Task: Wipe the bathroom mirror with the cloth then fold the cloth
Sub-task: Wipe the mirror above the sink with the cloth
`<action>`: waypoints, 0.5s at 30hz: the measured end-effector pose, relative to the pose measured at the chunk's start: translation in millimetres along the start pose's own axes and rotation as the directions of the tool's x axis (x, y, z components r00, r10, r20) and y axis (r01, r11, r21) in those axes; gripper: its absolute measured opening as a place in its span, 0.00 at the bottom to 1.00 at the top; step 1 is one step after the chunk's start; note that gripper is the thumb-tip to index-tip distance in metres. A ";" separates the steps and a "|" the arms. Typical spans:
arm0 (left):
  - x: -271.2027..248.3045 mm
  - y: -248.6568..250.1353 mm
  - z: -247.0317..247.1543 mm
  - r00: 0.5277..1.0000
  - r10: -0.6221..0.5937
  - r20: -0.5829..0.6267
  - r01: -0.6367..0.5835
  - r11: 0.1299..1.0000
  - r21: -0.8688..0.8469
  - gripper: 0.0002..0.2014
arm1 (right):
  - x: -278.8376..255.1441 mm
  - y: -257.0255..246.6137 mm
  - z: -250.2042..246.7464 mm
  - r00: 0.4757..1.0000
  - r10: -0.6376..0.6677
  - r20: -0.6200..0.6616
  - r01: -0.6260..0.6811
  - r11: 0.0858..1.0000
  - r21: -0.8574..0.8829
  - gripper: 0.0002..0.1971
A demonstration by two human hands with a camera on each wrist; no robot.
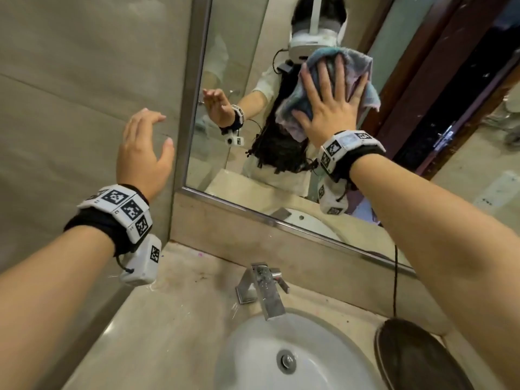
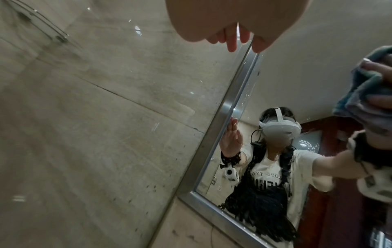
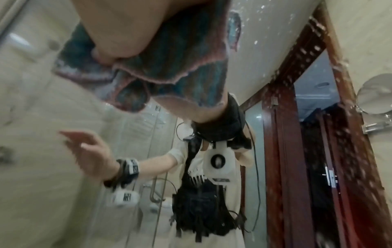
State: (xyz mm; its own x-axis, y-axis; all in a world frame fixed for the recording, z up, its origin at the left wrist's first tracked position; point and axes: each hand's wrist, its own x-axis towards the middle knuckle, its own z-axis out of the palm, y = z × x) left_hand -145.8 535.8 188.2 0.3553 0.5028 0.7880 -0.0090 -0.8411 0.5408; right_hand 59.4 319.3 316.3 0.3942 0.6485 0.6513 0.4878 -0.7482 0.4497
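Observation:
The metal-framed bathroom mirror [image 1: 439, 153] hangs above the sink counter. My right hand [image 1: 329, 99] lies flat, fingers spread, pressing a crumpled blue, grey and pink cloth [image 1: 360, 68] against the glass. The right wrist view shows the cloth [image 3: 174, 63] bunched under my palm, with its mirror image below. My left hand [image 1: 143, 147] hovers with relaxed, slightly bent fingers by the tiled wall, just left of the mirror frame [image 1: 194, 88], holding nothing. In the left wrist view its fingertips [image 2: 233, 42] hang near the frame [image 2: 222, 114], and the cloth [image 2: 369, 94] shows at the right edge.
A white sink basin [image 1: 253, 358] with a square metal faucet [image 1: 264, 288] sits in the beige counter [image 1: 174, 313] below. A dark round object [image 1: 416, 358] lies at the counter's right. The tiled wall [image 1: 70, 94] fills the left. The mirror reflects a wooden door.

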 end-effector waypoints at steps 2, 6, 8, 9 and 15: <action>-1.2 -2.5 2.1 1.000 0.007 -0.003 -0.007 1.000 -0.001 0.16 | -12.2 -17.5 9.7 0.996 0.080 0.045 -0.082 0.996 0.041 0.38; -5.0 -11.9 5.3 0.998 0.059 0.000 -0.059 0.998 0.035 0.17 | -49.5 -49.6 45.8 0.983 0.078 0.165 -0.095 0.991 0.094 0.39; -6.6 -15.7 6.0 0.997 0.078 0.003 -0.078 0.996 0.047 0.17 | -72.0 -62.4 68.4 0.975 0.017 0.222 -0.040 0.994 0.099 0.38; -7.2 -17.7 6.1 0.996 0.089 0.003 -0.089 0.995 0.051 0.17 | -85.0 -69.2 80.4 0.969 -0.011 0.246 -0.015 0.994 0.105 0.37; -11.7 -24.2 7.2 0.989 0.148 0.019 -0.149 0.984 0.099 0.16 | -157.3 -108.3 136.9 0.887 -0.121 0.446 0.082 0.991 0.106 0.33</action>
State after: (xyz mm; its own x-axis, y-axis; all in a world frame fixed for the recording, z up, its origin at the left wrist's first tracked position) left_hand -143.0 548.8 163.8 0.3679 0.3691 0.8535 0.0311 -0.9222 0.3854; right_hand 51.2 317.5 81.5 0.6377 0.7284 0.2505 0.5983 -0.6732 0.4346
